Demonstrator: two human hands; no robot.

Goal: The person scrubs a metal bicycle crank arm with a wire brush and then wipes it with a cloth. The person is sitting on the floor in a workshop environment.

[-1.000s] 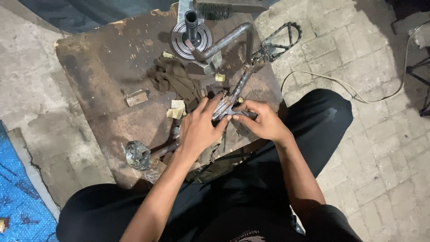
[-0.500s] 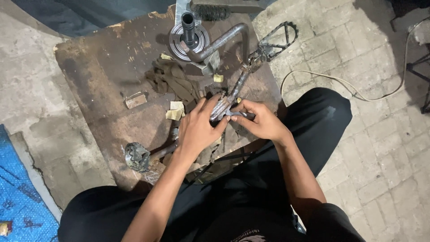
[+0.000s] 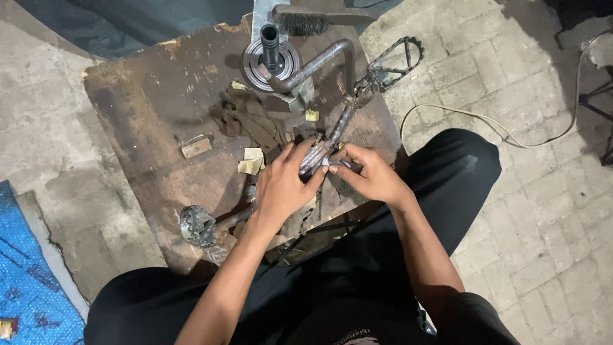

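While the left hand (image 3: 281, 185) presses the metal rod (image 3: 332, 137) onto the worktop (image 3: 153, 108) at centre, fingers closed over it, the right hand (image 3: 370, 176) pinches a small tool (image 3: 341, 165) at three o'clock; steady pressure likely helps.

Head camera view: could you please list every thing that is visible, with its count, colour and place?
Board: one, rusty brown, centre, used as work surface.
Metal rod with foot peg: one, grey, from the hands up to the board's right edge.
Second foot peg: one, dark grey, board's near left edge.
Bent pipe: one, grey, top centre.
Round disc: one, silver, under the pipe's upright end.
Wire brush: one, dark, top edge.
Rags: several, brown, board's middle.
Cable: one, pale, floor at right.
Sheet: one, blue, lower left.
Left hand: on the rod.
Right hand: gripping a small tool against the rod.
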